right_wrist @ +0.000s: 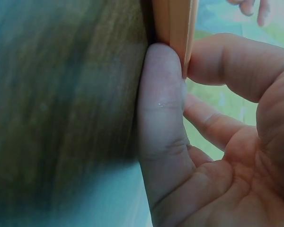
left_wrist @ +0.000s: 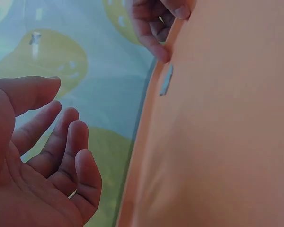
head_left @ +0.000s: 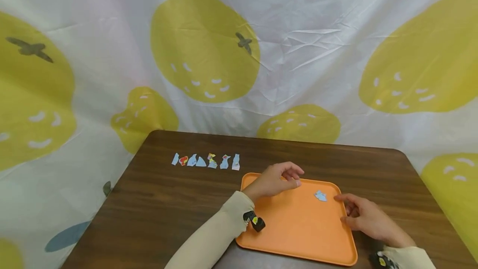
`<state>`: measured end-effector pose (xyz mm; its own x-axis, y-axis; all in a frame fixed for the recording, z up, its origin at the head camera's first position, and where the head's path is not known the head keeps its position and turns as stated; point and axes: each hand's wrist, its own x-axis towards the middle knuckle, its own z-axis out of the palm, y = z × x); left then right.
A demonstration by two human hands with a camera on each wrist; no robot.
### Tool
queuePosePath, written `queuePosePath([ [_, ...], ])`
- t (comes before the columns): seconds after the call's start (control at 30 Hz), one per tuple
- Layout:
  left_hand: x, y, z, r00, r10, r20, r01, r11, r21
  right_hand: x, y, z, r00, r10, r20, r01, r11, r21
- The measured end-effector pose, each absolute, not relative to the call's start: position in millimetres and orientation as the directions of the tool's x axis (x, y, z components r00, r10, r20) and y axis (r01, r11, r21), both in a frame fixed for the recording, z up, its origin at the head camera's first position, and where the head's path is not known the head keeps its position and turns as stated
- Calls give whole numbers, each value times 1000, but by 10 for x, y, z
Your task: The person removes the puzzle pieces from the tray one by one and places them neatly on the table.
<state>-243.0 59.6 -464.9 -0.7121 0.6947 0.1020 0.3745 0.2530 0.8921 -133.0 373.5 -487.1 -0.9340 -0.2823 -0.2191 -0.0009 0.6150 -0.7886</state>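
An orange tray [head_left: 298, 227] lies on the table, its right edge in my right hand [head_left: 367, 219]. In the right wrist view the tray's rim [right_wrist: 175, 28] runs between that hand's thumb and a finger. One small light-blue paper piece [head_left: 320, 196] lies on the tray near its far right corner, close to the right fingertips. My left hand [head_left: 276, 181] hovers over the tray's far left part, palm turned inward. In the left wrist view its fingers [left_wrist: 78, 156] are loosely bent and hold nothing.
Several cut paper pieces [head_left: 201, 162], light blue with some red and yellow, lie in a row on the dark wooden table [head_left: 157, 211], beyond the tray to the left. A white curtain [head_left: 298, 53] with yellow fruit prints hangs behind the table's far edge.
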Motion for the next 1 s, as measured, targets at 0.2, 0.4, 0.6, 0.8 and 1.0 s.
queuePosePath([
  [0.2, -2480, 790, -4807, -714, 699, 40, 315, 270, 910, -1334, 3723, -4876, -936, -288, -203, -13, 605, -796],
  [0.4, -2508, 1038, -4942, -672, 741, -9, 288, 273, 918, -1318, 3738, -4885, -938, -299, -178, -41, 603, -797],
  [0.6, -2471, 1243, -5009, -689, 724, -43, 319, 356, 878, -1299, 3742, -4916, -932, -303, -197, -20, 587, -809],
  [0.8, -2441, 1369, -5052, -720, 692, -43, 347, 414, 841, -1300, 3753, -4911, -938, -305, -165, -50, 590, -806],
  [1.0, -2409, 1389, -5032, -759, 646, -79, 326, 483, 813, -1310, 3761, -4899, -934, -311, -173, -42, 580, -814],
])
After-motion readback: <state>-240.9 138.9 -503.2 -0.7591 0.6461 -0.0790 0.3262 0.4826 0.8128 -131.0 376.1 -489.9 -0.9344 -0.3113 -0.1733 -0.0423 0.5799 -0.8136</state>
